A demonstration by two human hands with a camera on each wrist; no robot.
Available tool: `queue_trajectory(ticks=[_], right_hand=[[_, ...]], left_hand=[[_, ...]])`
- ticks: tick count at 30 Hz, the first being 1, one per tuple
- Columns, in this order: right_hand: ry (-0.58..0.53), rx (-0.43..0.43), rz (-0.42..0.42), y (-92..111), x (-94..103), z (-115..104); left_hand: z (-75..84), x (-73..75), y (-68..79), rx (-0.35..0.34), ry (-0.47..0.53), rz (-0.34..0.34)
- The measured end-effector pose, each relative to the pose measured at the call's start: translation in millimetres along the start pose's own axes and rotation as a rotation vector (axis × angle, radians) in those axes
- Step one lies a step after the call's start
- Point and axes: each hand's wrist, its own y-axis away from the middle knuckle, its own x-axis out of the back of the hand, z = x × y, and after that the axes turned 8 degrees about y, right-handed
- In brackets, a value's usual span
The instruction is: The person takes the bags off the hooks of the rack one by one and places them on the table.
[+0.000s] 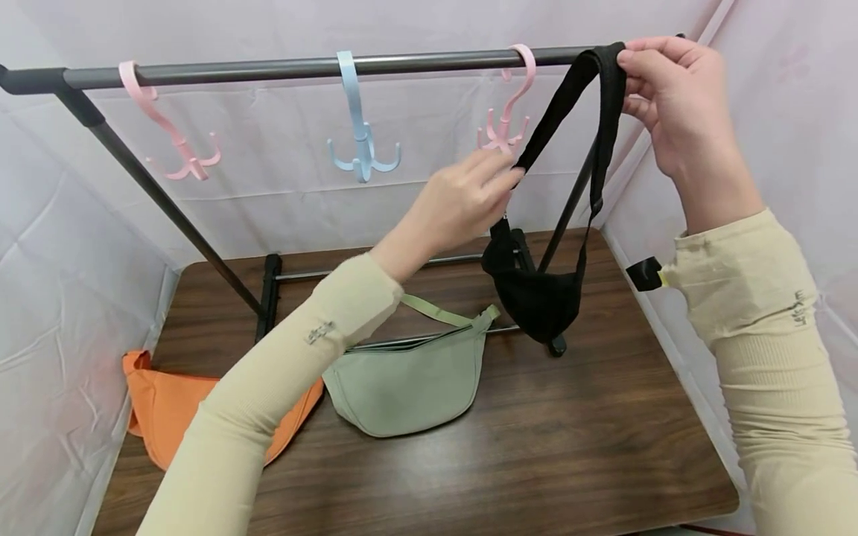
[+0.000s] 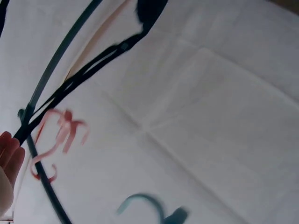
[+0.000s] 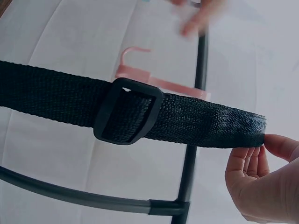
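A black waist bag (image 1: 539, 301) hangs by its looped strap (image 1: 611, 112) in front of the right end of the rack. My right hand (image 1: 684, 112) pinches the top of that loop between thumb and fingers; the right wrist view shows the pinch and the strap's buckle (image 3: 128, 112). My left hand (image 1: 462, 197) is beside the strap's left side, its fingers fairly straight. Whether they touch the strap cannot be told. Just behind, a pink four-prong hook (image 1: 506, 112) hangs from the rack bar (image 1: 429, 63).
Another pink hook (image 1: 170, 134) and a light blue hook (image 1: 362, 134) hang farther left on the bar. A grey-green waist bag (image 1: 412, 387) and an orange one (image 1: 167, 409), partly behind my left sleeve, lie on the wooden table (image 1: 590, 439). White cloth (image 1: 53, 260) surrounds the table.
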Motion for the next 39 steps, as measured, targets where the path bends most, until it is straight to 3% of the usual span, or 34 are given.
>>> queue_trajectory(ticks=[2, 4, 8, 11, 15, 18, 25, 33, 39], right_hand=[[0.003, 0.016, -0.016, 4, -2.2, -2], [-0.001, 0.025, -0.028, 7, -4.6, -3], [-0.002, 0.041, -0.042, 13, -8.7, -7], [-0.025, 0.044, -0.051, 18, -10.3, -10], [-0.056, 0.042, -0.069, 23, -10.6, -14], [-0.072, 0.042, -0.095, 27, -11.8, -15], [-0.152, 0.042, -0.187, 34, -15.8, -20], [-0.165, 0.010, -0.244, 36, -19.2, -21], [-0.139, -0.019, -0.232, 33, -15.4, -16]], left_hand=[[-0.7, -6.6, 21.1, 0.042, 0.042, -0.032], [-2.6, -12.6, 42.2, 0.130, 0.077, -0.104], [-7.6, -27.2, 81.3, 0.376, 0.174, -0.272], [-11.3, -41.6, 105.4, 0.585, 0.291, -0.361], [-16.3, -62.6, 128.3, 0.828, 0.484, -0.411], [-20.0, -74.7, 138.3, 0.946, 0.611, -0.405], [-28.0, -88.4, 144.8, 1.029, 0.777, -0.324], [-25.3, -96.5, 146.0, 1.157, 1.107, -0.270], [-16.0, -103.0, 155.4, 1.177, 1.185, -0.221]])
